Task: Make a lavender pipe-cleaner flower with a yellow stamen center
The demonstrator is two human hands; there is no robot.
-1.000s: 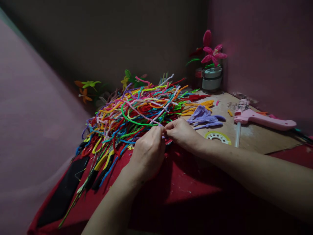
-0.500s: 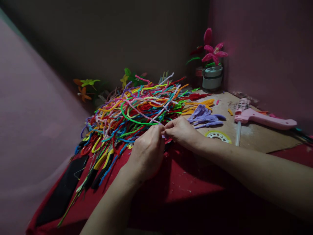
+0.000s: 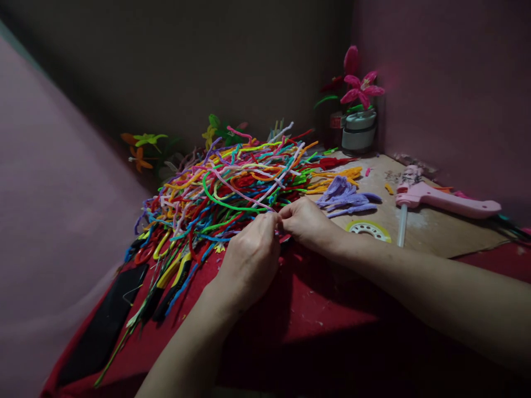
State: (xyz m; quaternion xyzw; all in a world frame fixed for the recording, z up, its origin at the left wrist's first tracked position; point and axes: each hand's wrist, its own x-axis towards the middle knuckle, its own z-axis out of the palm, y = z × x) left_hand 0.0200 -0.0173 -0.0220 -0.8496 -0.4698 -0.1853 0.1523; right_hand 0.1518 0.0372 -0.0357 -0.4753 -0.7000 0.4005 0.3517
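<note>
On the red-covered worktop (image 3: pixel 307 309), our left hand (image 3: pixel 254 258) and right hand (image 3: pixel 305 224) meet, fingers pinched, their hold unclear.

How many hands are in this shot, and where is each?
2: the left hand at the near edge of the pile of colourful fuzzy stems, and the right hand beside it, their fingertips close together.

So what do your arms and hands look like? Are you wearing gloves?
No gloves: the left hand and right hand are both bare. No sleeves, watch or bracelet show on the forearms. Some fingers are hidden, so I can't tell about rings.
</note>
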